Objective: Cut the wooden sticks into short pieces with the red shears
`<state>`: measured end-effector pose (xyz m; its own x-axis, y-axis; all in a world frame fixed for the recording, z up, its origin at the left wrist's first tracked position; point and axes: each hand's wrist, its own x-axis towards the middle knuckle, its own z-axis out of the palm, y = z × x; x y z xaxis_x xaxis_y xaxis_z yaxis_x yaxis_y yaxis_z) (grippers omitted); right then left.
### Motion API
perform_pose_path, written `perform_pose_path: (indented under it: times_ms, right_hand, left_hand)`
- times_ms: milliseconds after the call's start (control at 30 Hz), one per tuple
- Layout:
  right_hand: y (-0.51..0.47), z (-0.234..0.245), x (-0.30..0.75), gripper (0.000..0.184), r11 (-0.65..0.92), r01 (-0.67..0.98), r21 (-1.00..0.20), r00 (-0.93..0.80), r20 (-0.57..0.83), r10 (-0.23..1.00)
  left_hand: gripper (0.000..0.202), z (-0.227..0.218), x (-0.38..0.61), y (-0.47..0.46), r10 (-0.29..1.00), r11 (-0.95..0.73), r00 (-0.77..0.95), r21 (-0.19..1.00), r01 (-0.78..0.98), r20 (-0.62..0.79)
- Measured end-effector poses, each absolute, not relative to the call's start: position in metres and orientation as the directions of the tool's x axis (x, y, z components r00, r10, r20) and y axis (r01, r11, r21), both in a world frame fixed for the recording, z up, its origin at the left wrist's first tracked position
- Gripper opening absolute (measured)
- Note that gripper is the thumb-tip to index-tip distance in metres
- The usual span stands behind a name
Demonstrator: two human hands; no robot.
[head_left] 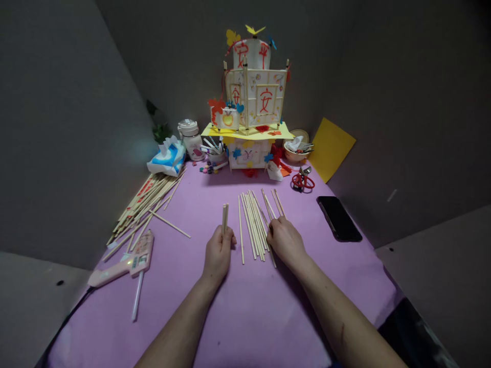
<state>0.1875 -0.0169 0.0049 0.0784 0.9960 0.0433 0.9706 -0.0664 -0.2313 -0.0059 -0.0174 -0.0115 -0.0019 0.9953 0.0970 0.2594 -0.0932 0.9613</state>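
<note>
My left hand is wrapped around a few thin wooden sticks, which stand upright in the fist. To its right, a loose row of similar wooden sticks lies on the purple tablecloth, pointing away from me. My right hand rests at the right side of this row, fingers curled down onto some of the sticks. Stick ends show beyond its knuckles. The fingertips are partly hidden, so the number of sticks under them is unclear.
Leftward lie a heap of sticks and a pink glue gun with a cord. A decorated paper-and-stick lantern tower stands at the back. Red-handled scissors and a black phone are on the right; a tissue pack is back left.
</note>
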Motion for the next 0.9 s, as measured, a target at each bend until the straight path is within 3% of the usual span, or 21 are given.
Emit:
perform_pose_path:
  times_ms: [167,233,300,400,467,567,700,900]
  right_hand:
    - [-0.01,0.001,0.186,0.015,-0.141,0.96,-0.241,0.15,0.017,0.989]
    - [-0.008,0.0,0.189,0.013,-0.159,0.934,-0.321,0.178,0.032,0.983]
    - [-0.009,0.002,0.194,0.01,-0.146,0.852,-0.502,0.189,0.036,0.981]
    - [-0.015,0.007,0.198,0.009,-0.149,0.483,-0.863,0.092,-0.119,0.989]
    - [-0.022,0.009,0.195,0.011,-0.241,0.151,-0.959,-0.089,-0.255,0.963]
    - [-0.034,0.011,0.183,0.016,-0.399,-0.112,-0.91,-0.327,-0.345,0.879]
    - [-0.046,0.01,0.167,0.019,-0.505,-0.128,-0.854,-0.465,-0.398,0.791]
    - [-0.051,0.004,0.157,0.029,-0.494,-0.154,-0.856,-0.565,-0.334,0.755]
  left_hand:
    - [0.034,-0.011,-0.005,-0.018,0.995,-0.093,-0.008,0.963,0.253,0.098]
    - [0.033,-0.011,-0.006,-0.018,0.994,-0.097,-0.029,0.969,0.227,0.106]
    - [0.032,-0.011,-0.005,-0.017,0.993,-0.085,-0.065,0.987,0.14,0.095]
    - [0.029,-0.009,-0.003,-0.017,0.997,0.002,-0.08,0.995,-0.099,-0.01]
    - [0.029,-0.004,0.001,-0.018,0.995,0.086,-0.032,0.96,-0.267,-0.098]
    - [0.034,0.006,0.006,-0.023,0.982,0.19,0.096,0.863,-0.469,-0.164]
    - [0.031,0.013,0.006,-0.027,0.97,0.238,0.188,0.77,-0.592,-0.156]
    - [0.028,0.008,0.002,-0.026,0.977,0.214,0.143,0.754,-0.621,-0.159]
